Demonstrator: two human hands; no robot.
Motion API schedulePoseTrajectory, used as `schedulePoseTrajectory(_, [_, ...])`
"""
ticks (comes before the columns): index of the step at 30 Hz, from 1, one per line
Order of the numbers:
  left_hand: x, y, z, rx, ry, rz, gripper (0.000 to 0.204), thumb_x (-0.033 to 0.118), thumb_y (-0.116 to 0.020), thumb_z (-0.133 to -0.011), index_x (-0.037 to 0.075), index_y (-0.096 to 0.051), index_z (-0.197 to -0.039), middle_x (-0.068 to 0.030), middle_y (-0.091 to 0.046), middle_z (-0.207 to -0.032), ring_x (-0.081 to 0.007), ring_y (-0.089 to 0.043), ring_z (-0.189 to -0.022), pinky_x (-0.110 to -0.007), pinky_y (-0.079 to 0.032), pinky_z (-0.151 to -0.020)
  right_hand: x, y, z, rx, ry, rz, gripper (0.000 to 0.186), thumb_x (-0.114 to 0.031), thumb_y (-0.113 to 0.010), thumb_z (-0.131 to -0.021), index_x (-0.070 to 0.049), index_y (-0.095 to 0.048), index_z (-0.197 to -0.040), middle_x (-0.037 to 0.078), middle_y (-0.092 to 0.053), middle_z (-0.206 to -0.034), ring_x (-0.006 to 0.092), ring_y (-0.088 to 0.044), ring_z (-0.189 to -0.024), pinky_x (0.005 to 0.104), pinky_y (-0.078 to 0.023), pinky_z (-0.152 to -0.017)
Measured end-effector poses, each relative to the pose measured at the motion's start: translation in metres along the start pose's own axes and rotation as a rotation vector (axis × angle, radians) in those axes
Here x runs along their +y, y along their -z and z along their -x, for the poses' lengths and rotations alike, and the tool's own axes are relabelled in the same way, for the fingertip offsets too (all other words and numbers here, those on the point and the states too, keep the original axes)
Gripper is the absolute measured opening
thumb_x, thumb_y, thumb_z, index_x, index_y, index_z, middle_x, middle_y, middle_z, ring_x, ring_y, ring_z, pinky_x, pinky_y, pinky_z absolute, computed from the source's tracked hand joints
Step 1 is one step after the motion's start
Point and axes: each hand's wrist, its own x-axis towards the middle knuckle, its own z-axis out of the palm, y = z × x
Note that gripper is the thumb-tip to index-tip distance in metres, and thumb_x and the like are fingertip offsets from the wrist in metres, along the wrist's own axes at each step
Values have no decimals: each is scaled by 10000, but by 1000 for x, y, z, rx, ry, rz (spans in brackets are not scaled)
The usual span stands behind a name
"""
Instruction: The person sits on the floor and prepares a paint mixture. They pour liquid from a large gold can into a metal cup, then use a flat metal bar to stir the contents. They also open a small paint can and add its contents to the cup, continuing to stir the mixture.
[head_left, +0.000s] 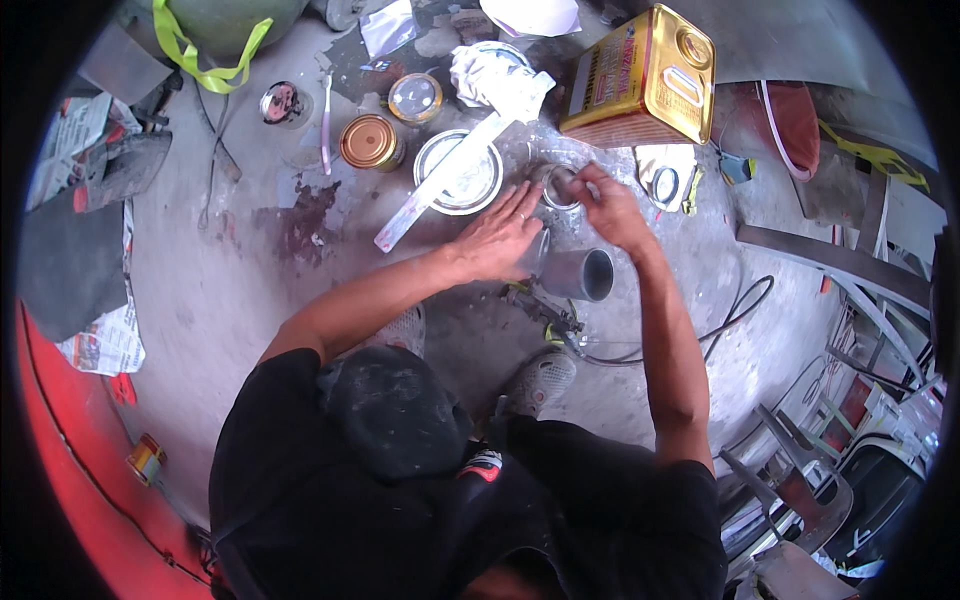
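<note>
A small round tin (561,188) stands on the grey floor in front of me. My left hand (497,238) reaches to its left side with the fingers stretched out, fingertips near or at the rim. At the tin's right edge, the fingers of my right hand (610,208) are pinched together; what is between them, if anything, is hidden. Under my left hand is a clear cup (537,258), partly covered, and beside it a grey cup (592,275). Left of the tin, a flat paint-smeared stick (420,203) lies across a round white-topped can (470,182).
A gold rectangular can (640,85) stands far right of the tin. Beyond the white-topped can are a crumpled white cloth (497,80) and a copper-lidded tin (368,141). A dark hose (650,358) curves rightward from a tool (552,312) near my feet. Metal frames (840,265) stand at right.
</note>
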Motion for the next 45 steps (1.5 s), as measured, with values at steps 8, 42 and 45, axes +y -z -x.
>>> schedulePoseTrajectory(8, [2, -19, 44, 248, 253, 385, 888, 456, -909, -686, 64, -527, -1386, -189, -391, -1523, -376, -419, -1403, -470, -382, -1142, -6, 60, 22, 65, -185, -581, 180, -232, -689, -985, -59, -728, -1012, 18, -721, -864, 70, -561, -688, 238, -440, -603])
schedulePoseTrajectory(42, [-3, -13, 65, 12, 418, 526, 819, 480, -797, -809, 111, -454, -1455, -179, -542, -1431, -378, -536, -1311, -472, -439, -1096, -126, -15, -51, -25, 671, 503, 373, -100, -608, -892, -113, -696, -1255, 158, -690, -1250, 343, -727, -929, 432, -578, -825])
schedulePoseTrajectory(45, [-4, -15, 65, 24, 447, 534, 828, 478, -799, -808, 103, -445, -1457, -177, -523, -1452, -371, -518, -1332, -463, -427, -1112, -129, -24, -72, -66, 690, 631, 393, -92, -588, -886, -128, -682, -1266, 157, -689, -1248, 341, -719, -972, 441, -578, -863])
